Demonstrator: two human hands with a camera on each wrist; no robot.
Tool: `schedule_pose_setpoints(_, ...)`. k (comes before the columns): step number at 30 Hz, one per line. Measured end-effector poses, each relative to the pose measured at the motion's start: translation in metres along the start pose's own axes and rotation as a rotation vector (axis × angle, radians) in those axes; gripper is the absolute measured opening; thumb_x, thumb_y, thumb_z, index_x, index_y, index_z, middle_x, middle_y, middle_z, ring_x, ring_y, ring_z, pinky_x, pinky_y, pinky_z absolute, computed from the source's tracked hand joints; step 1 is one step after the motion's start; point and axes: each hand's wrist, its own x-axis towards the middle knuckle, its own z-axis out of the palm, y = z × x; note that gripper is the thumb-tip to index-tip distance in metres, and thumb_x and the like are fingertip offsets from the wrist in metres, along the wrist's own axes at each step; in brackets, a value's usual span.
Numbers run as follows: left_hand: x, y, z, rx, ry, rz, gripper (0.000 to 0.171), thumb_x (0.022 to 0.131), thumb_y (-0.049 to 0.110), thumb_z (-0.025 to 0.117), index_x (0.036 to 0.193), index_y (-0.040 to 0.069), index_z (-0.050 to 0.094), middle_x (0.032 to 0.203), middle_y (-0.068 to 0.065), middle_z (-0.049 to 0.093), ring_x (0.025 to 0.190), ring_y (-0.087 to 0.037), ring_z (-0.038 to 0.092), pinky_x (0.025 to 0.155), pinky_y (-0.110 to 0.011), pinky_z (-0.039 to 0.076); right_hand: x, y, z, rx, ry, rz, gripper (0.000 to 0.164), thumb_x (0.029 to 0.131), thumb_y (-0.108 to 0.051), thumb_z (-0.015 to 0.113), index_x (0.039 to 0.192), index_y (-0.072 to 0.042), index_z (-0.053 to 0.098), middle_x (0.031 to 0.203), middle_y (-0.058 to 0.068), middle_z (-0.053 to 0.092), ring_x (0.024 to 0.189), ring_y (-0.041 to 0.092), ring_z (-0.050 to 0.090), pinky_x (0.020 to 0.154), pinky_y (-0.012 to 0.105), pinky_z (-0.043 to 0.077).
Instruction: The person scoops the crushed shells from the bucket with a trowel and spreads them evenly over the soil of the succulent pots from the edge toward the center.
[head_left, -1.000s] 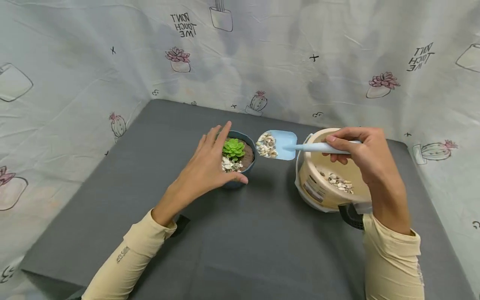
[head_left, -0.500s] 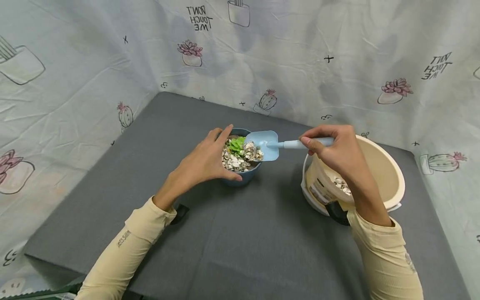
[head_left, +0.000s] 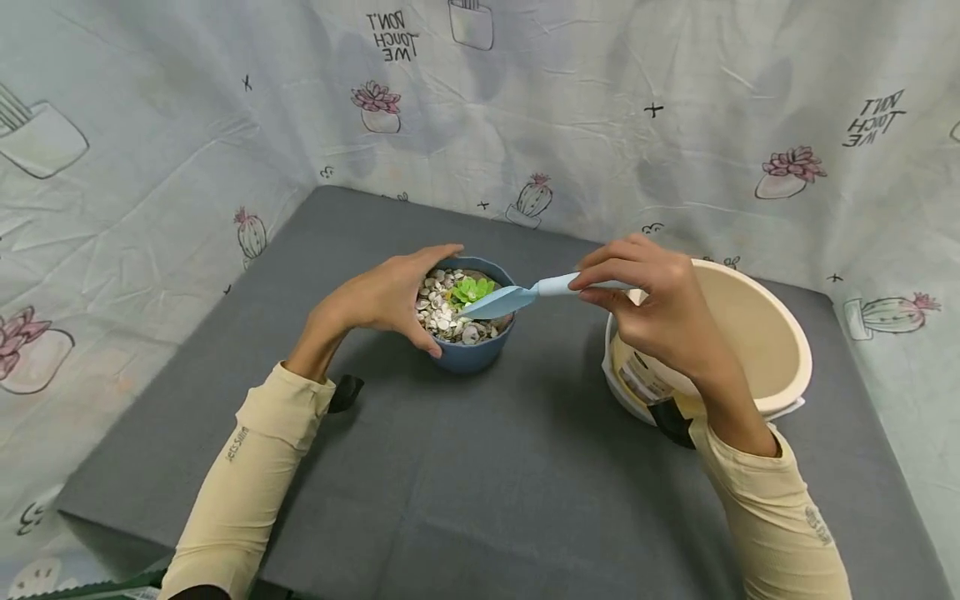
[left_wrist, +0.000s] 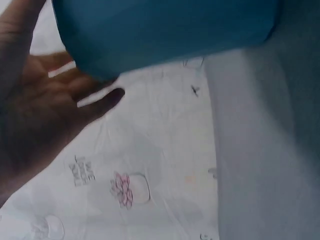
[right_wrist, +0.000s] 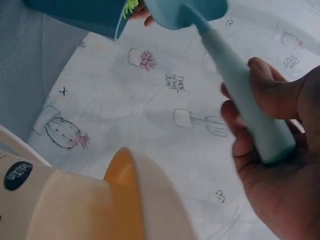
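Right grip [head_left: 652, 296] holds trowel [head_left: 501, 302] over pot [head_left: 472, 358] | grip partly blocks bucket [head_left: 761, 333]

Left of the gripping right hand [head_left: 652, 304] stands the pot [head_left: 471, 357], plant [head_left: 472, 289] and pebbles [head_left: 433, 310] inside; below right, the bucket [head_left: 753, 333].

Your left hand [left_wrist: 42, 112] comes in from the left edge, dim and in shade, fingers pointing toward the blue pot [left_wrist: 167, 32], whose edge hides some of them. The pot fills the top, cut off by the frame. Below it, you have pale cloth [left_wrist: 160, 130] printed with lettering [left_wrist: 82, 171] and a pink potted succulent [left_wrist: 131, 190]; a plain grey surface [left_wrist: 250, 165] lies along the right.
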Motion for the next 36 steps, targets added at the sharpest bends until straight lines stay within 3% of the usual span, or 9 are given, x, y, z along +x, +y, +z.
schedule_pose_setpoints(12, 0.027, -0.015, -0.039, -0.024, -0.312, 0.169, 0.131, 0.053, 0.019, 0.107, 0.161, 0.017, 0.033, 0.166, -0.005, 0.040, 0.151, -0.027, 0.042, 0.120, -0.053, 0.041, -0.015, -0.013, -0.027, -0.026, 0.331, 0.001, 0.021, 0.072, 0.023, 0.080, 0.080, 0.004, 0.081, 0.088, 0.011, 0.079, 0.090, 0.001, 0.060, 0.083, 0.015, 0.045)
schedule_pose_setpoints(16, 0.033, -0.018, -0.042, -0.065, -0.379, 0.235, 0.136, 0.059, 0.034, 0.105, 0.166, 0.016, 0.022, 0.173, -0.004, 0.028, 0.161, -0.027, 0.026, 0.132, -0.060, 0.014, -0.030, -0.012, -0.053, -0.059, 0.442, 0.061, 0.006, 0.078, 0.018, 0.079, 0.078, 0.012, 0.078, 0.090, -0.004, 0.081, 0.090, -0.003, 0.064, 0.085, 0.015, 0.044)
schedule_pose_setpoints(19, 0.026, -0.010, -0.036, -0.070, -0.327, 0.277, 0.138, 0.063, 0.056, 0.097, 0.169, 0.019, 0.017, 0.177, -0.004, 0.016, 0.166, -0.030, 0.010, 0.130, -0.067, -0.006, -0.047, -0.006, -0.077, -0.073, 0.495, 0.125, 0.001, 0.080, 0.017, 0.077, 0.080, 0.017, 0.076, 0.093, -0.009, 0.080, 0.090, -0.001, 0.068, 0.086, 0.014, 0.047)
schedule_pose_setpoints(21, 0.018, 0.005, -0.027, -0.060, -0.245, 0.279, 0.133, 0.065, 0.063, 0.092, 0.169, 0.024, 0.019, 0.178, -0.001, 0.011, 0.167, -0.029, 0.005, 0.131, -0.066, -0.005, -0.059, -0.002, -0.093, -0.125, 0.489, 0.187, 0.005, 0.083, 0.015, 0.076, 0.085, 0.020, 0.076, 0.095, -0.016, 0.078, 0.092, -0.003, 0.068, 0.087, 0.013, 0.048)
schedule_pose_setpoints(24, 0.015, 0.042, -0.004, -0.063, -0.066, 0.309, 0.111, 0.077, 0.053, 0.090, 0.166, 0.024, 0.031, 0.177, -0.002, 0.019, 0.164, -0.026, 0.020, 0.130, -0.058, 0.022, -0.077, 0.005, -0.116, -0.237, 0.451, 0.278, 0.007, 0.084, 0.016, 0.075, 0.090, 0.020, 0.076, 0.095, -0.029, 0.072, 0.091, -0.010, 0.064, 0.086, 0.010, 0.045)
schedule_pose_setpoints(28, 0.036, 0.095, 0.041, -0.085, 0.110, 0.330, 0.079, 0.089, 0.040, 0.084, 0.157, 0.020, 0.049, 0.170, -0.005, 0.038, 0.155, -0.024, 0.042, 0.117, -0.048, 0.047, -0.091, 0.015, -0.128, -0.497, 0.303, 0.360, 0.011, 0.083, 0.017, 0.073, 0.092, 0.014, 0.078, 0.085, 0.000, 0.078, 0.090, -0.006, 0.061, 0.085, 0.010, 0.036)
schedule_pose_setpoints(31, 0.061, 0.124, 0.076, -0.101, 0.126, 0.302, 0.073, 0.092, 0.041, 0.080, 0.155, 0.018, 0.051, 0.168, -0.009, 0.040, 0.154, -0.027, 0.045, 0.121, -0.047, 0.044, -0.096, 0.023, -0.121, -0.640, 0.156, 0.389, 0.010, 0.083, 0.014, 0.072, 0.090, 0.009, 0.079, 0.084, 0.027, 0.073, 0.085, 0.019, 0.063, 0.078, 0.024, 0.039)
schedule_pose_setpoints(33, 0.076, 0.137, 0.095, -0.102, 0.115, 0.280, 0.074, 0.094, 0.042, 0.078, 0.157, 0.017, 0.049, 0.170, -0.013, 0.035, 0.155, -0.030, 0.042, 0.121, -0.047, 0.045, -0.097, 0.030, -0.113, -0.699, 0.062, 0.393, 0.009, 0.083, 0.010, 0.071, 0.087, 0.006, 0.079, 0.082, 0.023, 0.073, 0.083, 0.039, 0.060, 0.073, 0.038, 0.045)
schedule_pose_setpoints(36, 0.091, 0.150, 0.117, -0.089, 0.137, 0.262, 0.069, 0.096, 0.044, 0.075, 0.155, 0.015, 0.053, 0.172, -0.017, 0.030, 0.155, -0.033, 0.042, 0.118, -0.047, 0.048, -0.100, 0.040, -0.103, -0.778, -0.059, 0.399, 0.007, 0.080, 0.003, 0.071, 0.083, 0.001, 0.078, 0.077, 0.017, 0.070, 0.076, 0.041, 0.062, 0.060, 0.055, 0.049)
